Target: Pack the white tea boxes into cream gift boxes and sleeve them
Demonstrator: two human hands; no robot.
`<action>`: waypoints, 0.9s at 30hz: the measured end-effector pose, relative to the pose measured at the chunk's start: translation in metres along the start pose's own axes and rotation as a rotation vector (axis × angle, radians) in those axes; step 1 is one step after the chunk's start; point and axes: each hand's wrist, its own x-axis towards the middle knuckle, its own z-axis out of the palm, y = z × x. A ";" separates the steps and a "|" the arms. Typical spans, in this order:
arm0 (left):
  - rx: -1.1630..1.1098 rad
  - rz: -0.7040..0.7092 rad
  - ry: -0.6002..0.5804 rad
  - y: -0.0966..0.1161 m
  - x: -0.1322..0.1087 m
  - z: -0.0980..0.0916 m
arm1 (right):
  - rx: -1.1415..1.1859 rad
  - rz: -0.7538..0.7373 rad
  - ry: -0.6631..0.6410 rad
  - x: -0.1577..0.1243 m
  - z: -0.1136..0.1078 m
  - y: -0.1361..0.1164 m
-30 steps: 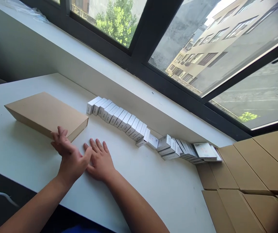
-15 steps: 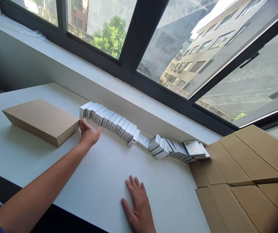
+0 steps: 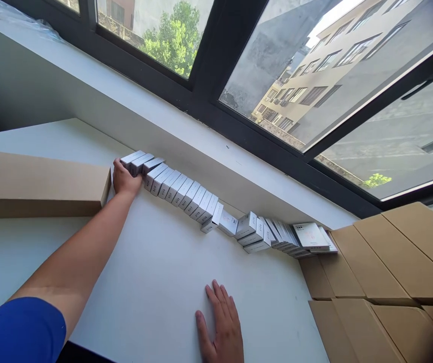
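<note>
My left hand (image 3: 126,180) is at the far left end of a row of small white boxes (image 3: 178,190). Its fingers and thumb close around the end boxes (image 3: 136,159), about three of them, which lean a little apart from the rest. Just left of that hand lies a large brown cardboard box (image 3: 38,181) on the white table (image 3: 151,272). Near the table's front, my right hand (image 3: 222,325) rests flat, fingers stretched out, holding nothing.
More white boxes (image 3: 254,233) continue the line rightwards, some tilted or lying flat (image 3: 312,237). Large brown cartons (image 3: 386,257) are stacked at the right. A sill (image 3: 186,126) and dark-framed window run behind the table.
My left hand has moved from the large cardboard box's corner to the end white boxes and closed around them. The cardboard box has shifted left and turned. My right hand stays flat.
</note>
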 end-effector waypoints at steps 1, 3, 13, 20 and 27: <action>-0.011 -0.003 0.005 -0.001 0.002 0.000 | 0.001 0.013 0.005 0.001 0.000 -0.001; -0.033 -0.003 0.029 -0.002 0.000 -0.001 | 0.000 0.030 0.017 0.003 0.000 -0.003; -0.079 0.189 0.207 0.022 -0.062 -0.021 | 0.030 0.051 -0.057 0.005 -0.007 -0.004; -0.309 0.488 0.125 0.059 -0.110 -0.036 | 0.068 0.114 -0.090 0.008 -0.014 -0.017; -0.516 0.931 -0.121 0.099 -0.179 -0.050 | 0.209 0.182 -0.097 0.005 -0.023 -0.013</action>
